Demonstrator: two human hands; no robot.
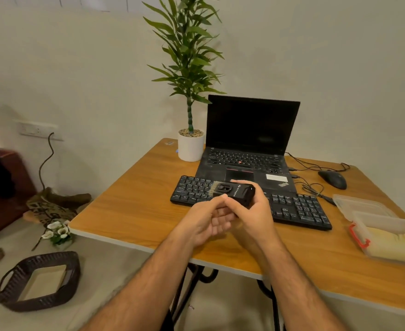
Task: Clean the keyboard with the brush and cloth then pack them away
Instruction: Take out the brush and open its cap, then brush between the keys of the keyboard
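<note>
Head view, the only one on record: just below the centre of the frame my right hand [254, 211] is wrapped around the black brush [236, 192], its pale bristles pointing to the left of the frame above the keyboard [297, 207]. My left hand [208, 219] sits against the brush's near side with fingers loosely curved and the palm showing; I cannot tell whether it grips the tool or merely steadies it. The keyboard lies on the counter [129, 204] in front of the open laptop [247, 149], its middle covered by my hands. At the right edge a clear container [388, 232] with a red latch holds something pale yellow, probably the cloth, though the plastic blurs it and the frame cuts it off. Risks, as I judge them: the brush could slip while passing between hands and drop onto the keys; a wide sweep could snag the cables [309, 185] running toward the mouse [332, 179]. The bristles are partly blurred, and I cannot make out whether any part of the brush is folded or capped.
</note>
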